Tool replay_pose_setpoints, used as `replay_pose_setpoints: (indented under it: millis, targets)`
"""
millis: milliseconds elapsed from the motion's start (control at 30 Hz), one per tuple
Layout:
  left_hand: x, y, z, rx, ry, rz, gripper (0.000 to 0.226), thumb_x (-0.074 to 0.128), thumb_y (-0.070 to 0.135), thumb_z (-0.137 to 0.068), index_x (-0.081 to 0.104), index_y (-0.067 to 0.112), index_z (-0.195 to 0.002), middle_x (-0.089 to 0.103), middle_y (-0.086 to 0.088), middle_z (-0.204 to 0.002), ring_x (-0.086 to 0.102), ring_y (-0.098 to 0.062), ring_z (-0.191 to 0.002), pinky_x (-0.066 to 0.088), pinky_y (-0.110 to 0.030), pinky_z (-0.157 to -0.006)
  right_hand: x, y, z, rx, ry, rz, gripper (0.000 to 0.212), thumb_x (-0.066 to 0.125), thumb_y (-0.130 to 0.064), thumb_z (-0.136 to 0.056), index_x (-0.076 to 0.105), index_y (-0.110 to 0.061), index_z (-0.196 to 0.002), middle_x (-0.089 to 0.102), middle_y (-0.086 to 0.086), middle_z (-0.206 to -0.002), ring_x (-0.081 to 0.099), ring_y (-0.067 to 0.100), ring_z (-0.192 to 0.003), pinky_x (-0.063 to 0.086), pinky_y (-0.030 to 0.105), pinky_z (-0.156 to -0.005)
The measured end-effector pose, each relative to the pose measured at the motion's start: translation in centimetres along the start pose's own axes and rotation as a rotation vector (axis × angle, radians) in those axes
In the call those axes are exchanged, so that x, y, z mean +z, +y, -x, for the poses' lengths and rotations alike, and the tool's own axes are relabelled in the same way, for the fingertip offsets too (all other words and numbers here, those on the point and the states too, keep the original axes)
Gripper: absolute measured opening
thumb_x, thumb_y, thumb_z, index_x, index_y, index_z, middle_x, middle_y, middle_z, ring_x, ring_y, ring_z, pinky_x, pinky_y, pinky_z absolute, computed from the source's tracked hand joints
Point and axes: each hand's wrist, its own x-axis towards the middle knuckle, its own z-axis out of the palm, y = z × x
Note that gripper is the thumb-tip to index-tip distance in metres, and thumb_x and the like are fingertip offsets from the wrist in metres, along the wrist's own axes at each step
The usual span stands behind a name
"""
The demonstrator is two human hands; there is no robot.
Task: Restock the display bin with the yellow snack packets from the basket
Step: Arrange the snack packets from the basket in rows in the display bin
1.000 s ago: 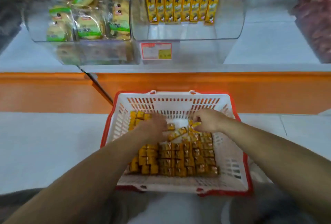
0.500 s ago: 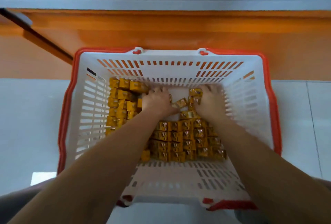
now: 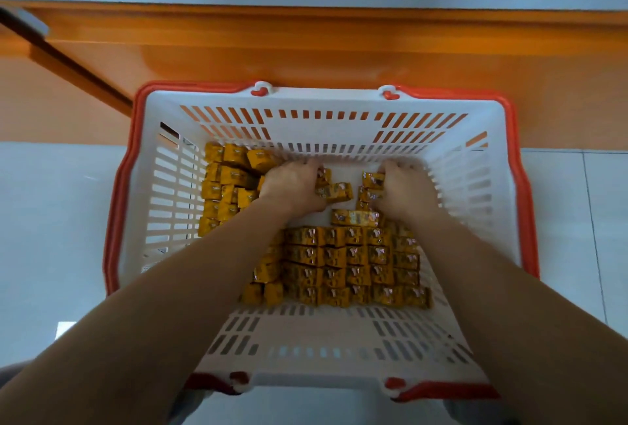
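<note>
While the display bin stood at the top of the view a second ago, the head has since tipped down and the bin is out of sight. Now the basket (image 3: 323, 134), standing on the floor against the orange shelf base (image 3: 339, 51), fills the frame.

At the basket's 9 o'clock, a loose heap of yellow snack packets (image 3: 227, 187) lies against the left wall, untouched. Just right of it, at about 11 o'clock, the left hand (image 3: 292, 187) has its fingers curled down over a packet or two by the far wall. Its thumb side rests against a loose packet (image 3: 334, 192) lying askew in the bare patch between the hands. At 1 o'clock the right hand (image 3: 404, 190) curls round a small clutch of packets on its inner side. Both hands have stayed at the far end throughout.

From the centre to 5 o'clock, the neat block of packets (image 3: 353, 261) is unbroken.

As I judge it, this is gathering, not yet carrying. Nothing has left the basket in this stretch, and the lift up to the bin comes next.
</note>
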Motion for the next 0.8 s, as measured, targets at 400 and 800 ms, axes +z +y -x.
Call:
replay_pose_setpoints:
  millis: [400,800]
  targets:
    - [-1.0,0.3,0.2,-0.010,-0.110,0.140,0.044,0.068,0.045,-0.094,0.055,0.032,-0.134,0.068,-0.003,-0.121,0.067,-0.024,-0.101,0.060,-0.038,-0.076,-2.2,0.0,-1.4,-0.066,-0.187,-0.122,0.032,0.076,-0.052,-0.079,0.063,-0.023,-0.081,0.065,-0.003,-0.079,0.062,0.017,-0.076,0.044,0.030,-0.067]
    - [-0.4,2.2,-1.6,-0.052,-0.201,0.439,0.051,0.059,0.041,-0.101,0.049,0.016,-0.144,0.064,-0.013,-0.128,0.062,-0.031,-0.116,0.053,-0.041,-0.095,1.6,-1.9,-0.9,0.341,-0.148,-1.036,0.030,0.081,-0.043,-0.078,0.068,-0.016,-0.075,0.071,0.003,-0.077,0.067,0.017,-0.069,0.048,0.026,-0.058]
